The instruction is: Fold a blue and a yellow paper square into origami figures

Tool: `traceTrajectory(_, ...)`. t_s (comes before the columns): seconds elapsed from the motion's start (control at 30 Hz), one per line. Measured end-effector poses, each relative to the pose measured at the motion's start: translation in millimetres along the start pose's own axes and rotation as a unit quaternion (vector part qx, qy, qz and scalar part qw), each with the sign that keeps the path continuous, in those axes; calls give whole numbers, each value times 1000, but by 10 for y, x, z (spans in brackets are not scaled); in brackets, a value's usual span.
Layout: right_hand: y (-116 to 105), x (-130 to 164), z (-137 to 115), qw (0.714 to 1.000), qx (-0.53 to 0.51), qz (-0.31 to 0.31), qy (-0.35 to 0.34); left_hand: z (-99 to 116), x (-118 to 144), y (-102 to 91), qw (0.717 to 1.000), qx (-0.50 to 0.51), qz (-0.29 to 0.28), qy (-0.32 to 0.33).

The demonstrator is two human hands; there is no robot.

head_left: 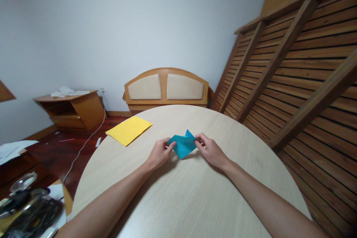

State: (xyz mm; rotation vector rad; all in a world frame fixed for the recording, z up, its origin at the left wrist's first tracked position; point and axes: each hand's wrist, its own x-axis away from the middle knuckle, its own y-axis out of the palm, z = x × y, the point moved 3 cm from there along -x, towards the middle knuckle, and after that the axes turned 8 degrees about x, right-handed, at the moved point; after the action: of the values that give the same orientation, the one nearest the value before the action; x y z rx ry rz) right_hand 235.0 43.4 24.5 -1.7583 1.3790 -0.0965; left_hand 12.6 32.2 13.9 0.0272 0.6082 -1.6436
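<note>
A folded piece of blue paper is held just above the round pale wooden table, near its middle. My left hand pinches the paper's left corner between thumb and fingers. My right hand pinches its right edge. A small flap of the paper sticks up at the top. Both forearms reach in from the bottom of the view.
A yellow sheet of paper lies on the table's far left edge. Behind the table stands a padded wooden headboard. A slatted wooden frame leans at the right. A low wooden cabinet and clutter are at the left.
</note>
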Motion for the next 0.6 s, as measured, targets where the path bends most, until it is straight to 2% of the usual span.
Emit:
traceTrajectory(0.17, 11, -27, 40, 995, -100, 16, 17, -34, -39, 8, 982, 177, -16, -57)
traceTrajectory(0.3, 17, -43, 120, 986, -166, 7, 18, -61, -48, -18, 959, 267, -22, -95)
traceTrajectory(0.47, 16, -40, 199, 980, -194, -22, 33, -109, -45, -33, 941, 305, -4, -147)
traceTrajectory(0.6, -12, -29, 142, 989, -145, -25, -17, -138, -48, -23, 935, 311, 27, -171)
